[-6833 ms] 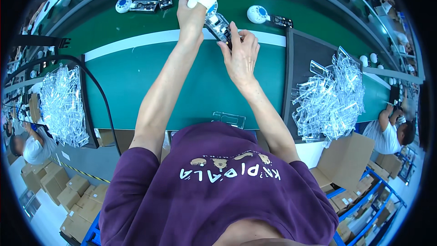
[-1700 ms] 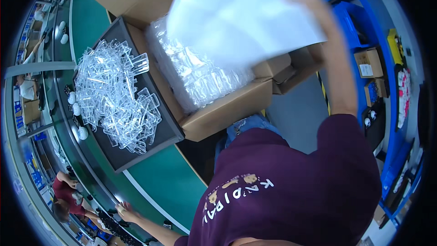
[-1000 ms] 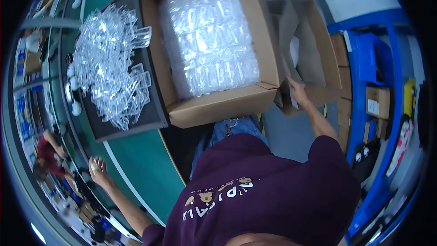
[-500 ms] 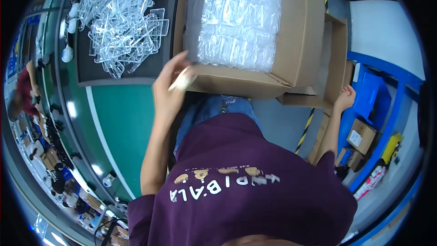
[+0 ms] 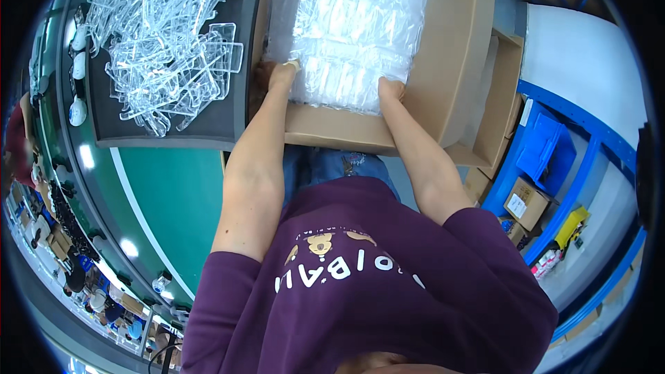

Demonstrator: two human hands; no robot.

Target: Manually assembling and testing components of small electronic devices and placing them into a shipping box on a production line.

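A cardboard box (image 5: 339,131) stands open in front of me, holding a pack of clear plastic-wrapped pieces (image 5: 353,41). At the pack's left edge, inside the box, is my left hand (image 5: 279,76), its fingers curled on the wrap and partly hidden; a pale cover shows on a fingertip. My right hand (image 5: 391,88) is closed at the near right part of the pack, gripping the wrap, with its fingertips out of sight. Left of the box, a heap of loose clear plastic pieces (image 5: 173,62) lies on a dark tray (image 5: 166,140).
Another open cardboard box (image 5: 495,111) sits to the right. Beyond it are a blue rack (image 5: 589,114), a blue bin (image 5: 544,149) and a small carton (image 5: 526,202). A green surface (image 5: 176,201) lies at the left. Another person (image 5: 19,142) is at the far left edge.
My left hand has moved forward from above the box's near edge to the pack's left side. My right hand has come in from the right side onto the pack.
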